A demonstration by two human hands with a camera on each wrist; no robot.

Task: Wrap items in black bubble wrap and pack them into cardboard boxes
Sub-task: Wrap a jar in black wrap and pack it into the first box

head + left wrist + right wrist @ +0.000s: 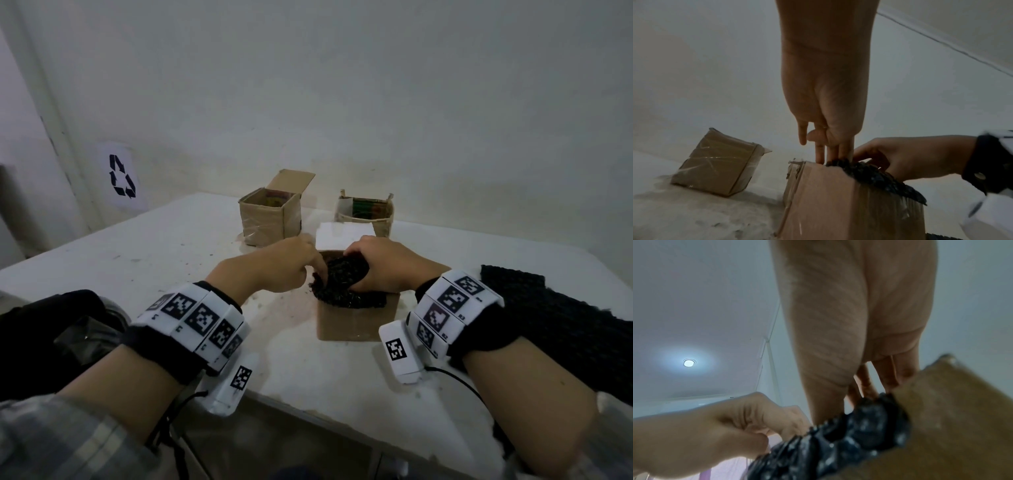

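From my head camera, both my hands meet over the near cardboard box [358,320] at table centre: my right hand [385,269] grasps the black bubble-wrapped bundle [342,284] sitting in the box's open top, my left hand [284,263] at nine o'clock pinching its edge. A spare wrap sheet [548,318] lies at three o'clock, an open box [270,219] at eleven.

Left wrist view: my fingers [821,152] reach down to the bundle at the box rim.

Right wrist view: my fingers [890,369] dip behind the bundle.

White table [144,260]; three cardboard boxes [356,318]; black bubble wrap sheet [534,308].
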